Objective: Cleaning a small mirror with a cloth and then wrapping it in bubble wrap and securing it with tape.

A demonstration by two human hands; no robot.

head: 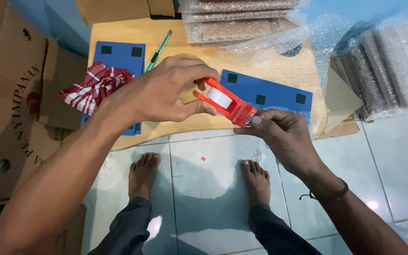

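Two bare feet (142, 174) stand on the pale tiled floor (393, 156) at the bottom middle of the frame, toes pointing up toward a low wooden table (119, 35).

Above them, in the middle of the frame, both hands meet on an orange tape dispenser (225, 101). The left hand (164, 89) comes in from the lower left, fingers curled shut around the dispenser's upper-left end, thumb underneath and fingertips over the top. The dispenser's long axis runs from upper left down to lower right, with its white roll showing in the middle and the cutter end at the lower right. The right hand (284, 134) comes in from the lower right; its thumb and forefinger are pinched at that cutter end, touching it, while the other fingers are loosely bent and hold nothing that I can see. So the left hand carries the body, and the right is nearer the tape's leading edge.

Outward from there: a blue sheet (272, 94) with small dark squares lies just behind the dispenser, another blue sheet (119, 56) sits at upper left with a red checked cloth (93, 87) on it, and a green utility knife (159, 49) lies beside it. Bubble-wrapped bundles (383, 66) fill the upper right; cardboard boxes (5, 94) line the left edge.
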